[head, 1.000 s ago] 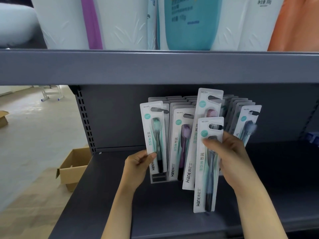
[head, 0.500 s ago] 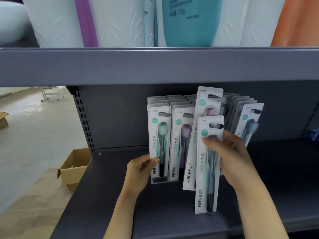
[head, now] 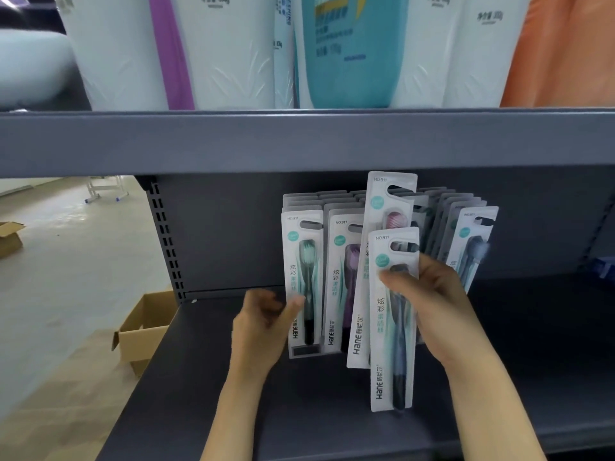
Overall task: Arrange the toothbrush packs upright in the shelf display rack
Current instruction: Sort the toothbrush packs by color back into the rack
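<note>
A dark display rack point(head: 304, 352) on the grey lower shelf point(head: 519, 377) holds several rows of white toothbrush packs. The green-brush pack point(head: 304, 261) stands upright in the front left slot, with a purple-brush pack point(head: 342, 271) beside it. My left hand point(head: 259, 331) is blurred; its thumb lies on the green pack's left edge and its fingers curl beside it. My right hand point(head: 442, 314) grips a dark-brush pack point(head: 392, 354) held low in front of the rack. A pink-brush pack point(head: 387, 201) sticks up behind it, seemingly in the same grip. A grey-brush pack point(head: 472, 244) leans right.
The upper shelf edge point(head: 299, 141) runs close above the rack, loaded with large white, teal and orange pouches point(head: 349, 48). An open cardboard box point(head: 143, 331) stands on the floor left of the shelf, another box point(head: 10, 237) farther left.
The green-brush pack went from tilted and raised to upright in the front left slot, my left hand following it right. My right hand and its packs barely moved.
</note>
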Tool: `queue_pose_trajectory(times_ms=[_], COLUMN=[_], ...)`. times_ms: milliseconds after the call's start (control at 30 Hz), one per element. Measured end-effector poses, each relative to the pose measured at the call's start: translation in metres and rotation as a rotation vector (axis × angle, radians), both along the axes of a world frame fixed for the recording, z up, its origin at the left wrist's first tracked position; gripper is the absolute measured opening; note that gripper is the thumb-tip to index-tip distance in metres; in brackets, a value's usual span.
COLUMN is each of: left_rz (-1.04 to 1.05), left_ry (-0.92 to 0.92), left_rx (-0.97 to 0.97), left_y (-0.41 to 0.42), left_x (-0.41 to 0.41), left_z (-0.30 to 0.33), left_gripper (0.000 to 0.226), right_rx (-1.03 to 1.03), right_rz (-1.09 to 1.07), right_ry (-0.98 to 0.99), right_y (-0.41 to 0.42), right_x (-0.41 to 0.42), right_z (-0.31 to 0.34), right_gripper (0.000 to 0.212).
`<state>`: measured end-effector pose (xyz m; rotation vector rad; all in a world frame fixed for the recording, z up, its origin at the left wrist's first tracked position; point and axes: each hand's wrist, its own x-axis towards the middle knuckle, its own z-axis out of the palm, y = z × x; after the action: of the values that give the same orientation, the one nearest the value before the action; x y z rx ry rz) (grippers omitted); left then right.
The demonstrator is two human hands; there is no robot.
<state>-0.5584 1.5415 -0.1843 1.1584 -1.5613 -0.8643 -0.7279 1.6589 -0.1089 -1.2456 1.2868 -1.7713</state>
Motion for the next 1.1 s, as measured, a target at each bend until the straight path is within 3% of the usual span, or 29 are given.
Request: queue_pose_trajectory(times_ms=[133,433,800,967,1100], left_rz=[0.18,-0.273,-0.386,-0.456,-0.326], left_ry=[0.009,-0.098,0.082,0.277,0.421], left_rx=[-0.174,-0.14,-0.093,0.03,0.042], left_y=[0.019,0.083,0.104,0.112,0.115], left_x=[0.003,-0.042,-0.099,-0.112,-0.116], left_z=[0.038,0.076,0.093,0.098,0.106], left_gripper=[0.026,0.016,0.043,0.042,0.035], right_rx=[0.001,-0.023,-0.032,0.063,0.166], right_rz=[-0.016,-0.018,0.151,0.206,0.287], right_ry=[0.031,0.022,0.136,0.239,0.357], right_y=[0.004,0.013,0.033,0.041,0.042], right_x=[-0.005,-0.025,-0.063,-0.081,-0.086], right_z=[-0.001,0.003,0.012,0.013,0.01], right_gripper=[0.02,0.021,0.025,0.023,0.035])
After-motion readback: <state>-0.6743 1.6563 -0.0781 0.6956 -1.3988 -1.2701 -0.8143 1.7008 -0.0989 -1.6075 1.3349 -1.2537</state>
